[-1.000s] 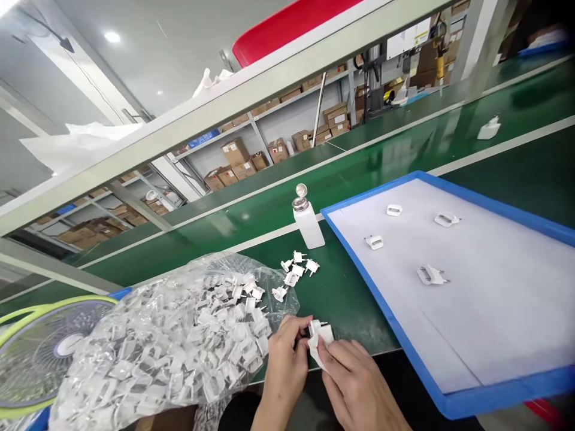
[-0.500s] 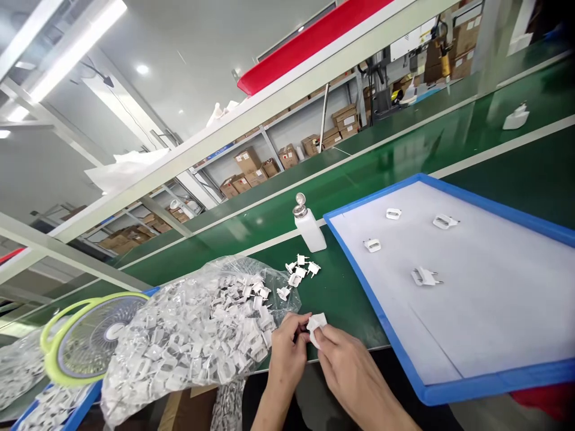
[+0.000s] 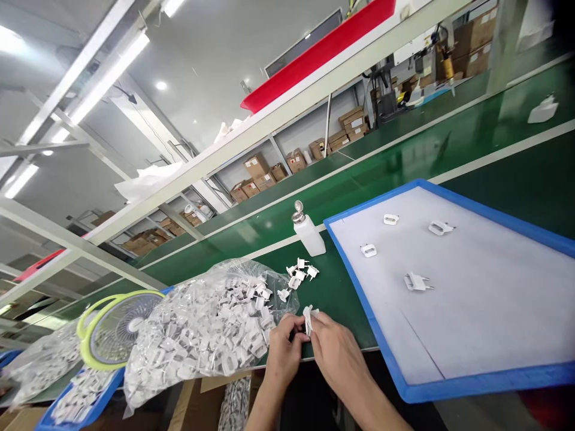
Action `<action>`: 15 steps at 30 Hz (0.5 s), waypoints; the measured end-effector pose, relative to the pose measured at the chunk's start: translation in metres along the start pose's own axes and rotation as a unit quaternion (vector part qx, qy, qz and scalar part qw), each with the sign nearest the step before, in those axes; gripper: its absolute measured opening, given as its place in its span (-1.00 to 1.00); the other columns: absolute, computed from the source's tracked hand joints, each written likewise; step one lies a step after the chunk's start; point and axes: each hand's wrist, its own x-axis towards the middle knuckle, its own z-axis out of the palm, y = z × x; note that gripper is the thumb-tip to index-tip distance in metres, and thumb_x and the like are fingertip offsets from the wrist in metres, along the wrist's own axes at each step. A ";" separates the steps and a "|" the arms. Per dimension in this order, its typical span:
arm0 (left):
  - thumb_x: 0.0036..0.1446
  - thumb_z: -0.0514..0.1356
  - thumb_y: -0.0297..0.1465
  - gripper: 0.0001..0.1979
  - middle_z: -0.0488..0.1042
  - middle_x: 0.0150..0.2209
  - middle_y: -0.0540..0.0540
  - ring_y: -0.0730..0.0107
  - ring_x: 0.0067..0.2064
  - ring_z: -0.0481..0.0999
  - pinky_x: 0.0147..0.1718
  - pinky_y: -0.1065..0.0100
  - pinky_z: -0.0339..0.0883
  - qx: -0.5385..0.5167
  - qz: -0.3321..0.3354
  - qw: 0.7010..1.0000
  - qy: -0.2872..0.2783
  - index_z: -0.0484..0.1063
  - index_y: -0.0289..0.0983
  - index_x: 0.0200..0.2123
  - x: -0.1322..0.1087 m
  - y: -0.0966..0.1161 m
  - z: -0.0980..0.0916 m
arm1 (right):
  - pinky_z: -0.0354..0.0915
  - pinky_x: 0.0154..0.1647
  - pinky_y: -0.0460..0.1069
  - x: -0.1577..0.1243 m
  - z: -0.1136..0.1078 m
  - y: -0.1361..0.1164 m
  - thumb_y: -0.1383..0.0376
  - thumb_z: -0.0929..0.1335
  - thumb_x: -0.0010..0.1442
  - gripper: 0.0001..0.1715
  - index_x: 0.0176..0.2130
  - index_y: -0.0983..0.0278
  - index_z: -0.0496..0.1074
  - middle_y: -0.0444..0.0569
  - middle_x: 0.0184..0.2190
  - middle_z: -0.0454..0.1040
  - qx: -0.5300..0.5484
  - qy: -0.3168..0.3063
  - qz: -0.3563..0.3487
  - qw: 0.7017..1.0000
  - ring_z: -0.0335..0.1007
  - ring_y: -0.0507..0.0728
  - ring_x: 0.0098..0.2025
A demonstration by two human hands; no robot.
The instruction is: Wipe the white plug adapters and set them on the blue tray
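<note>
My right hand (image 3: pixel 336 350) is closed on a crumpled white wipe (image 3: pixel 309 318) at the bench's front edge. Pinched close beside it, my left hand (image 3: pixel 283 350) meets the wipe; whatever its fingertips grip is hidden by the fingers and the wipe. Just beyond my hands, several loose white plug pieces (image 3: pixel 296 278) with pins lie on the green bench. To the left spreads a clear plastic bag (image 3: pixel 202 323) full of similar white pieces. On the right, a white tray with a blue rim (image 3: pixel 366 305) bears several spaced-out white plugs (image 3: pixel 417 281).
A white bottle with a metal pump top (image 3: pixel 309 236) stands behind the loose pieces. At far left are a green-rimmed fan (image 3: pixel 114 329) and a blue bin (image 3: pixel 96 407) of white parts. Another white bottle (image 3: pixel 543 111) is at far right. A beam (image 3: pixel 251 134) crosses above the bench.
The wipe has turned and folded narrower between my fingers, and my hands have drawn slightly closer together. The view has shifted a little; bag, tray and plugs stay in place.
</note>
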 end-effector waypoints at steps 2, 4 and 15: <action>-0.02 0.07 -0.65 -0.64 0.47 -0.37 -0.02 0.35 -0.34 0.47 -0.35 0.40 0.29 0.004 0.008 1.000 0.005 0.56 -0.24 -0.25 -0.001 0.000 0.000 | 0.45 -0.31 0.06 -0.009 0.004 0.000 0.54 0.17 0.25 -0.50 0.09 0.49 0.47 0.12 -0.22 0.59 -0.007 0.011 -0.035 0.999 0.59 0.23 -0.31; 0.02 0.05 -0.65 -0.60 0.50 -0.33 -0.05 0.34 -0.30 0.50 -0.32 0.39 0.33 0.009 0.016 1.000 0.007 0.57 -0.22 -0.20 -0.002 0.000 -0.001 | 0.44 -0.34 0.07 -0.019 0.010 0.001 0.57 0.16 0.21 -0.46 0.11 0.57 0.45 0.15 -0.27 0.58 -0.008 0.023 -0.079 0.997 0.58 0.25 -0.35; 0.21 0.09 -0.59 -0.61 0.56 -0.27 -0.11 0.31 -0.26 0.55 -0.30 0.39 0.44 0.024 0.065 0.998 -0.010 0.53 -0.18 0.02 -0.002 -0.010 -0.005 | 0.40 -0.30 -0.21 -0.031 0.027 0.025 0.55 0.26 0.22 -0.61 0.00 0.36 0.46 -0.03 -0.36 0.57 0.066 0.120 -0.042 0.990 0.56 0.01 -0.38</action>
